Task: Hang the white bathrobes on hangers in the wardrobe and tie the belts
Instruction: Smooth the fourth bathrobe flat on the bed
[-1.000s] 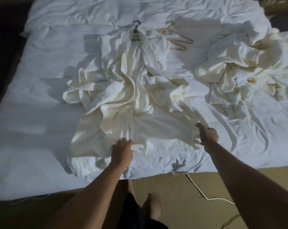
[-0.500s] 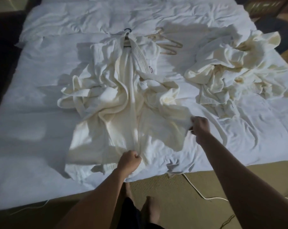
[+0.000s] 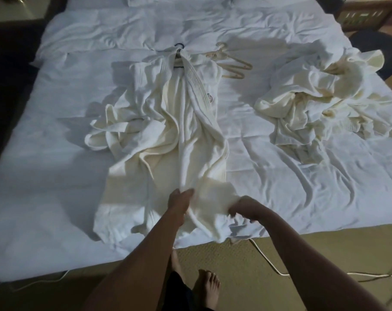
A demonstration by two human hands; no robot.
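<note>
A white bathrobe [image 3: 181, 122] lies lengthwise on the bed, its collar on a dark hanger [image 3: 179, 47] at the far end. Its belt [image 3: 114, 129] is bunched at the robe's left side. My left hand [image 3: 179, 199] rests on the robe's lower front panel, fingers fairly straight. My right hand [image 3: 244, 206] grips the right front panel and holds it folded across the middle, near the hem. A second white bathrobe [image 3: 320, 97] lies crumpled at the right of the bed. Two pale hangers [image 3: 231, 61] lie beside the first robe's shoulder.
The bed [image 3: 55, 176] with a wrinkled white sheet fills most of the view. A white cable [image 3: 271, 261] runs over the carpet by the near edge. My bare feet [image 3: 206, 286] stand at the bed's foot. Dark furniture [image 3: 370, 16] sits at the far right.
My right hand pulled the robe's right front panel leftwards across the middle. My left hand shifted up and right and loosened its hold on the centre edge.
</note>
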